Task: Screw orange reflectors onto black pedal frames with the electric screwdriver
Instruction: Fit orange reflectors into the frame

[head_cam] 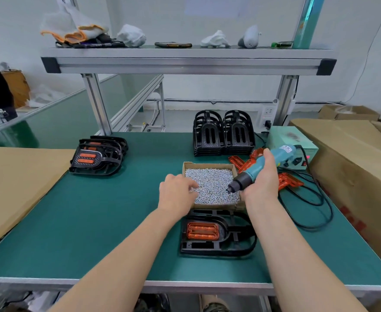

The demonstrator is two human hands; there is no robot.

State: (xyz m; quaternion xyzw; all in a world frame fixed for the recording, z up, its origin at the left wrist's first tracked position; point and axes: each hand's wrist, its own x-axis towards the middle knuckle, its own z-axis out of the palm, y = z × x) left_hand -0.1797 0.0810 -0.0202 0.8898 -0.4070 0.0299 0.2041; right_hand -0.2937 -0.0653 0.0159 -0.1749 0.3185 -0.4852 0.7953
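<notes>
Two hands work above the green surface (94, 221). The right hand (262, 180) has its fingers wrapped round the teal electric screwdriver (252, 168), whose tip hangs over a cardboard box (209, 164) of screws (214, 183). The left hand (177, 192) dips its fingers into the screws at the box's left edge; whether they pinch one cannot be told. Just in front of the box lies a black pedal frame (218, 246) with an orange reflector (203, 230) seated in it.
</notes>
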